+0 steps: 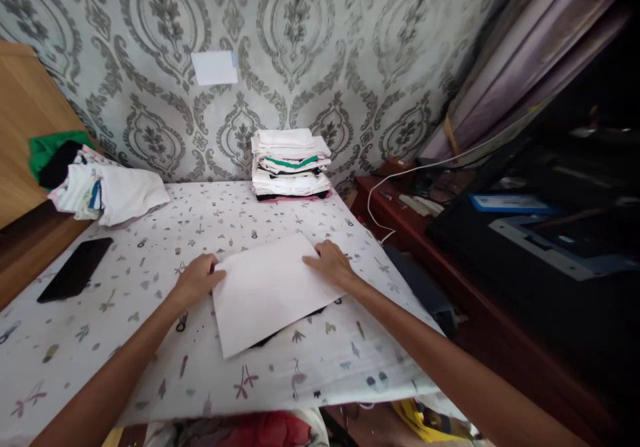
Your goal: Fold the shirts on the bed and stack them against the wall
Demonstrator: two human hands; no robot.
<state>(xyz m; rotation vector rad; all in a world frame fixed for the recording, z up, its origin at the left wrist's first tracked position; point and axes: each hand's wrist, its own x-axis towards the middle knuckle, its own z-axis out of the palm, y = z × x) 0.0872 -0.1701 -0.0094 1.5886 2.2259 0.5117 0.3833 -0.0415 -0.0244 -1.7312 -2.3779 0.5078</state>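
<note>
A flat white rectangular sheet (273, 293), seemingly stiff card or paper, lies at a slant between my hands. My left hand (199, 277) is closed on its left edge, thumb on top and fingers curled at the side. At the upper right edge, my right hand (330, 260) grips it the same way, thumb lying over the surface. Something black (270, 338) peeks out under the near edge; most of it is hidden by the sheet. Below everything spreads a white bed cover (200, 380) printed with small leaves and shapes.
A neat stack of folded clothes (291, 167) stands against the patterned wall. Loose clothes (125, 193) are heaped at the far left, with a black phone (75, 270) nearer me. To the right are a white cable (373, 197), a reddish-brown table (395, 197) and dark equipment (565, 187).
</note>
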